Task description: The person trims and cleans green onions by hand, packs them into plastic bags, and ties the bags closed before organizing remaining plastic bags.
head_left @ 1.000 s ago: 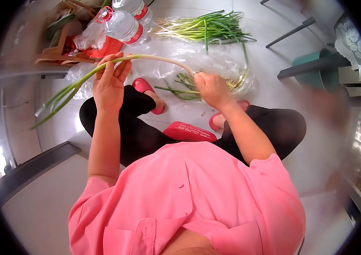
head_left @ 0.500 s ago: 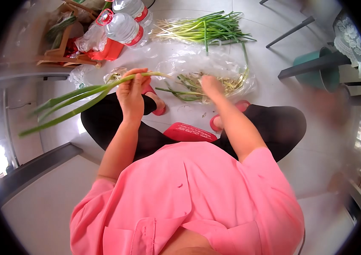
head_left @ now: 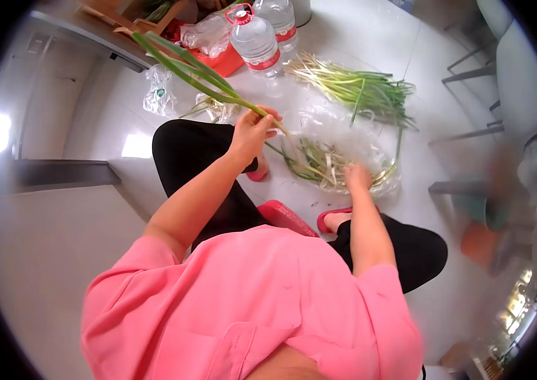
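Observation:
My left hand (head_left: 254, 135) is closed around the stalk of a scallion (head_left: 238, 101). Its long green leaves spread up and to the left, while the pale root end points down to the right over the trimmings. On the floor, a clear plastic bag (head_left: 379, 149) lies spread out under a loose heap of scallion trimmings (head_left: 311, 158), pale skins mixed with green pieces. My right hand (head_left: 358, 178) is down at the right side of this heap, fingers curled; what they hold, if anything, is hidden. Farther back lies a bunch of scallions (head_left: 357, 88), white ends to the left.
Two large water bottles (head_left: 255, 43) stand behind, beside a red container (head_left: 225, 62) with plastic bags. A crumpled plastic bag (head_left: 159, 92) and a small pale heap (head_left: 219, 109) lie left. Chair legs (head_left: 468, 134) and a green bucket (head_left: 487, 211) are at right.
The view has turned, shifting the scene. The scallion in my left hand now angles up to the left, its root end closer to the trimmings. My right hand has moved to the heap's right side.

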Available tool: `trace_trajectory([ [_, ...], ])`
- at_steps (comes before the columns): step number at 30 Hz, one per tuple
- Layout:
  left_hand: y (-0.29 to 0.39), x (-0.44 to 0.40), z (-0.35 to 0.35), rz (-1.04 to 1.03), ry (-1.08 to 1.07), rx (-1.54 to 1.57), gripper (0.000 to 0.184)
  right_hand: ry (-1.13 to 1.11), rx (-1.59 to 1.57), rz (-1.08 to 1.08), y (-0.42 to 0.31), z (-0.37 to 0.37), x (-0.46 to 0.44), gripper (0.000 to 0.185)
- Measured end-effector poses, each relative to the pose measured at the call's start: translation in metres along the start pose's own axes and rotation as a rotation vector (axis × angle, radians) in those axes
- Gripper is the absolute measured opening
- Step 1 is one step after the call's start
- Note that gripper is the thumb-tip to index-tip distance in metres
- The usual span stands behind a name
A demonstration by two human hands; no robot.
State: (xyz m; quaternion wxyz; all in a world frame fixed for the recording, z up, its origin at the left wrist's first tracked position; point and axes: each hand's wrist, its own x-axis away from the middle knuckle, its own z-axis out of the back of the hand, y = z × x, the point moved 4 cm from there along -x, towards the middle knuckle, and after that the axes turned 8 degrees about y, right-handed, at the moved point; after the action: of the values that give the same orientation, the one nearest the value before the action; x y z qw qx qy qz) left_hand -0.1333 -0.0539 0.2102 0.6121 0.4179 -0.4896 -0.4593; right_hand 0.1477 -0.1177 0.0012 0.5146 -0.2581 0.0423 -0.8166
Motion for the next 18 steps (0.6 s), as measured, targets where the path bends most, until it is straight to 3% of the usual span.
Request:
trace_trajectory([
  [3,-0.016,-0.006,-0.013,0.061,-0.020,0.086,0.012,-0.096,0.130,-0.028,-0.012,0.020,0.011,0.044],
  [5,-0.024,-0.007,-0.022,0.107,-0.026,0.140,0.011,0.295,0.110,0.234,-0.004,0.003,0.018,0.050],
  [6,-0.023,-0.008,-0.024,0.083,-0.043,0.077,0.010,0.316,0.122,0.248,-0.003,0.002,0.018,0.050],
  [9,-0.031,-0.013,-0.031,0.018,-0.107,0.029,0.009,0.216,0.165,0.172,-0.008,0.009,0.013,0.048],
  [11,-0.038,-0.015,-0.038,-0.022,-0.170,-0.123,0.009,0.084,0.099,0.062,-0.012,0.014,0.008,0.044],
  [14,-0.041,-0.015,-0.049,0.039,-0.172,-0.105,0.009,0.040,-0.087,0.064,-0.048,0.065,0.020,0.035],
  [16,-0.065,-0.024,-0.057,0.157,-0.218,0.043,0.009,0.248,-0.240,0.494,-0.042,0.052,0.015,0.039],
  [17,-0.079,-0.032,-0.062,0.233,-0.258,0.167,0.009,0.181,-0.266,0.457,-0.035,0.041,0.016,0.044],
  [18,-0.081,-0.033,-0.065,-0.010,-0.312,0.096,0.011,0.121,-0.297,0.421,-0.032,0.032,0.017,0.050],
])
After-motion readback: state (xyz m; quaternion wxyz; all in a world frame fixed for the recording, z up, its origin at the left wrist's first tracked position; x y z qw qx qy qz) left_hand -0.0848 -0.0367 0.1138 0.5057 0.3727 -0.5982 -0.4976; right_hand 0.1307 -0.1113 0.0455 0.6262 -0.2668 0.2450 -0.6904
